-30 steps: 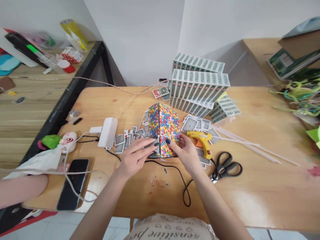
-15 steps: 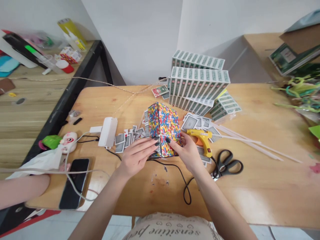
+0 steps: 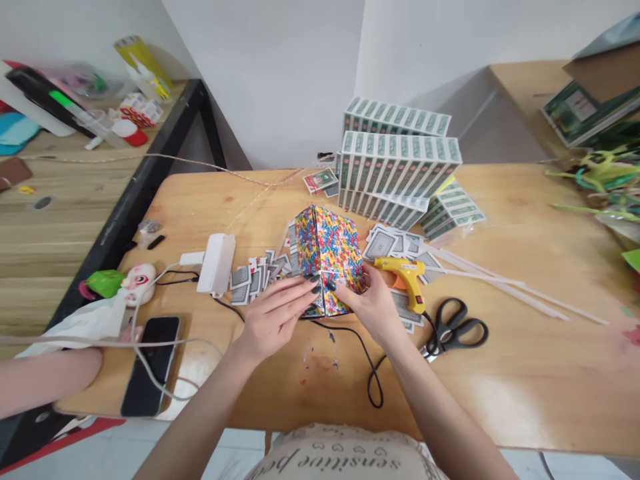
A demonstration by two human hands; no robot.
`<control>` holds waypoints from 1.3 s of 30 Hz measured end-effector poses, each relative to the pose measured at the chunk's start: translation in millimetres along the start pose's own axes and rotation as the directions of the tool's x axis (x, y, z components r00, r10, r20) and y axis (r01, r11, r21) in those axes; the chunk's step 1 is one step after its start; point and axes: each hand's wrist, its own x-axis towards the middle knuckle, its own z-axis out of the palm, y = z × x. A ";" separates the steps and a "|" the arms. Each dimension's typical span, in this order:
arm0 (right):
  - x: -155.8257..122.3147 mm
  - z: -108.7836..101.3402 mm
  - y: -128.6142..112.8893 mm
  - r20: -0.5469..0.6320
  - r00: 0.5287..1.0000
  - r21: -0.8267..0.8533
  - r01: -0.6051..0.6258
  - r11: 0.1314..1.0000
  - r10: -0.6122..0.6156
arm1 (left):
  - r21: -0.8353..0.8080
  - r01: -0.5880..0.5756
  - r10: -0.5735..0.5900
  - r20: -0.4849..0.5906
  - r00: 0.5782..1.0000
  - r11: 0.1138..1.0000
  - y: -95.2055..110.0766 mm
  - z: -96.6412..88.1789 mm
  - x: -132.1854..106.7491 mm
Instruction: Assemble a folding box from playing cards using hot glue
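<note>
A many-coloured box-like shape (image 3: 327,250) built of patterned cards stands at the middle of the wooden table (image 3: 500,373). My left hand (image 3: 273,317) presses its fingertips against the shape's lower front left face. My right hand (image 3: 370,305) presses its fingers on the lower right face, close to the front edge where the two faces meet. Loose playing cards (image 3: 250,277) lie spread to the left of the shape, and more cards (image 3: 395,245) lie to its right.
A yellow glue gun (image 3: 406,279) and black scissors (image 3: 457,328) lie right of my right hand, with a black cord (image 3: 370,373) trailing forward. Stacked card packs (image 3: 397,170) stand behind. A white adapter (image 3: 216,265), a phone (image 3: 146,363) and another person's arm (image 3: 45,380) are at the left.
Both hands stay on the colourful shape; my fingertips have drawn slightly closer together at its front edge. The view has shifted a little.
</note>
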 end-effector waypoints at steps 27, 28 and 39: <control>-1.5 -3.1 2.6 0.044 0.999 0.042 0.007 0.999 -0.008 | -0.122 0.046 -0.051 -0.038 0.998 0.991 7.4 5.1 0.3; -1.4 -3.2 2.9 0.045 0.999 0.047 0.003 0.999 -0.005 | -0.123 0.049 -0.054 -0.041 0.998 0.991 7.8 5.1 0.3; -0.2 -3.9 5.9 0.038 0.999 0.021 0.004 1.000 -0.005 | -0.093 0.016 -0.015 0.008 1.000 0.996 10.3 1.2 4.2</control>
